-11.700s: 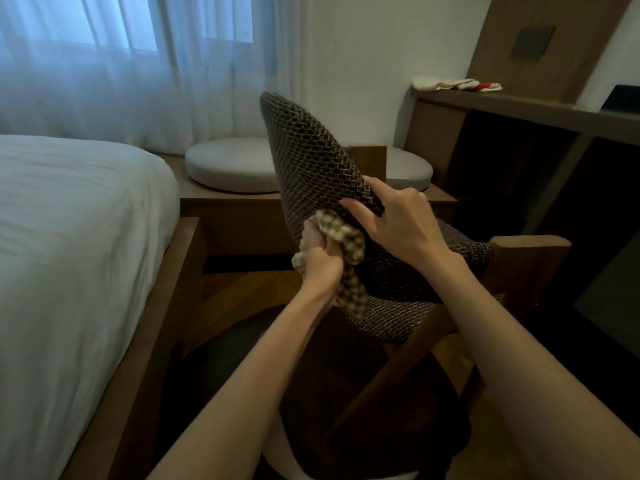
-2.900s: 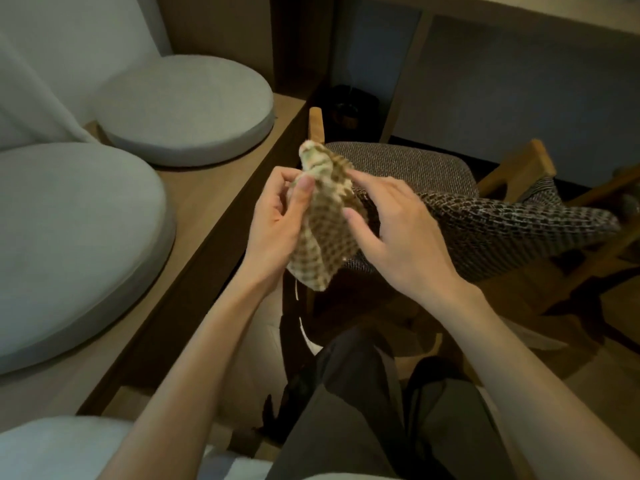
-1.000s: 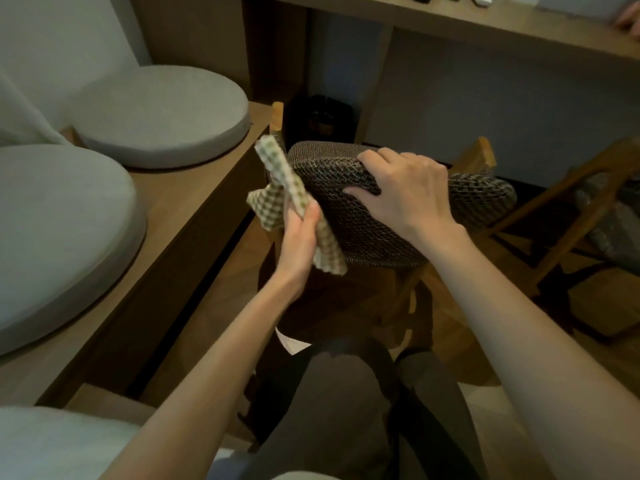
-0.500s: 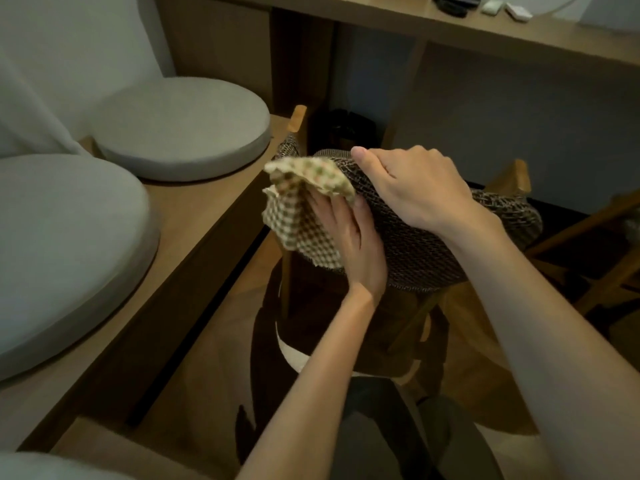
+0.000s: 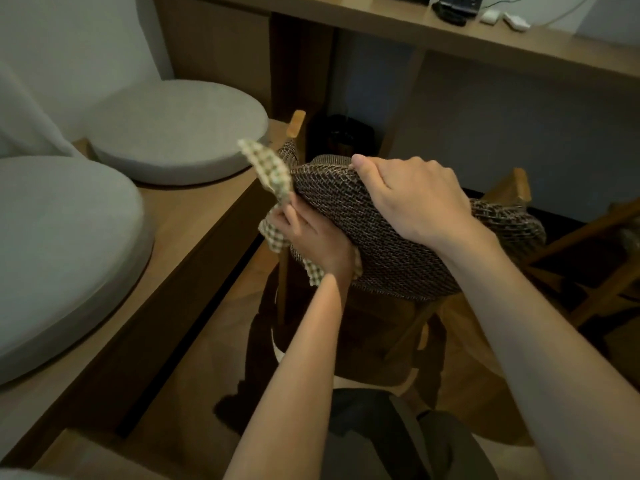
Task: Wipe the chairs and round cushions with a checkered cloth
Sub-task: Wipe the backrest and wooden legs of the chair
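**Chair back under the cloth — cushions look yet to come**

To the left of both hands runs the low wooden desk (image 5: 194, 216), carrying the near round cushion (image 5: 59, 244) and the far round cushion (image 5: 180, 129). Neither is touched, and the cloth is nowhere near them. Whether they have had a wipe I cannot tell from their surface, but I would count them as work left.

Straight under the hands is the chair (image 5: 363, 220), with its woven back tipped toward the person. Off beyond the right hand a second chair (image 5: 585, 233) shows only part of its wooden frame in the dimness, with nobody attending to it.

The checkered cloth (image 5: 273, 174) sits at the left edge of the chair back. It is bunched, with one corner flaring up above the left hand and a bit hanging below the wrist.

The left hand (image 5: 311, 237) has its fingers curled round the cloth and presses it against the side of the chair back. The right hand (image 5: 412, 199) is clamped over the top edge, bracing the chair.

My read is that this is mid-wipe on the first chair — its seat, the other chair and both cushions probably remain.
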The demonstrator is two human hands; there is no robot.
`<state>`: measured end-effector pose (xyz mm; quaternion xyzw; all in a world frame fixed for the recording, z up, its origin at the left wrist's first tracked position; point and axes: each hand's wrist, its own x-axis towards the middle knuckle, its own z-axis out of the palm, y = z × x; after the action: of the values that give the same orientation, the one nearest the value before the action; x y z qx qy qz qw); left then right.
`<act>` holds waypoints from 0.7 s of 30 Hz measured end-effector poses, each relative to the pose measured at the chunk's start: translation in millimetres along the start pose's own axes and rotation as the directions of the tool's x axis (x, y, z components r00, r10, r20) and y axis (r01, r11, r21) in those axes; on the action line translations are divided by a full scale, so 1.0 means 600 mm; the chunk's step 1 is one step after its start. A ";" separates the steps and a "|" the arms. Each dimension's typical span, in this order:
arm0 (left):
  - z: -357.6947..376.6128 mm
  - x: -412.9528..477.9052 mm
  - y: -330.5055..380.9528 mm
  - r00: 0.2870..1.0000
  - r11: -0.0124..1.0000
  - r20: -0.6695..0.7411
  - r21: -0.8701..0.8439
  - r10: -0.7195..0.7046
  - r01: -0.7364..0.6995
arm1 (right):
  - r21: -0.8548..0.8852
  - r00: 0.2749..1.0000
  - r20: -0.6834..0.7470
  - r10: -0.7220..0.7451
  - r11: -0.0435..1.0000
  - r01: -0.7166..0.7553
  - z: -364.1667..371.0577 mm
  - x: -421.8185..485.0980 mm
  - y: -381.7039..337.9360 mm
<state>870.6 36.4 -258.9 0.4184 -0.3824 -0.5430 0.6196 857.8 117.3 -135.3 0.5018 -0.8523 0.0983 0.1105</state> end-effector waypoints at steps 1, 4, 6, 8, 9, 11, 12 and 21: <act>-0.004 0.001 0.005 1.000 1.000 0.004 0.009 -0.017 0.017 | -0.010 1.000 0.002 0.001 1.000 -0.001 -0.001 0.000 -0.002; -0.003 -0.025 0.033 0.993 0.995 0.075 0.028 0.089 -0.091 | -0.010 0.999 0.023 0.027 1.000 -0.027 -0.001 0.000 -0.006; 0.000 -0.063 0.054 0.955 0.971 0.173 -0.024 0.240 -0.240 | 0.018 0.999 0.032 0.035 0.999 -0.036 -0.001 0.000 -0.005; 0.004 -0.082 0.064 0.916 0.942 0.219 -0.071 0.336 -0.329 | 0.026 0.999 0.039 0.033 0.999 -0.034 -0.001 -0.002 -0.006; 0.005 -0.078 0.061 0.915 0.936 0.200 -0.054 0.351 -0.347 | 0.024 0.998 0.046 0.038 0.999 -0.039 -0.002 -0.003 -0.007; 0.009 -0.049 0.041 0.936 0.944 0.124 -0.005 0.329 -0.331 | 0.021 0.997 0.058 0.059 0.998 -0.061 -0.005 -0.001 -0.007; 0.009 -0.030 0.030 0.964 0.967 0.089 -0.002 0.252 -0.253 | 0.012 0.996 0.058 0.061 0.998 -0.061 -0.005 -0.001 -0.006; -0.008 0.156 -0.042 0.911 0.944 0.313 0.274 -0.268 0.183 | -0.093 0.994 -0.074 0.079 0.992 -0.086 0.013 -0.001 -0.012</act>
<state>877.1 -57.4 -282.4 0.4294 -0.4965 -0.6264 0.4204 863.8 112.5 -142.4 0.4564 -0.8716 0.0793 0.1602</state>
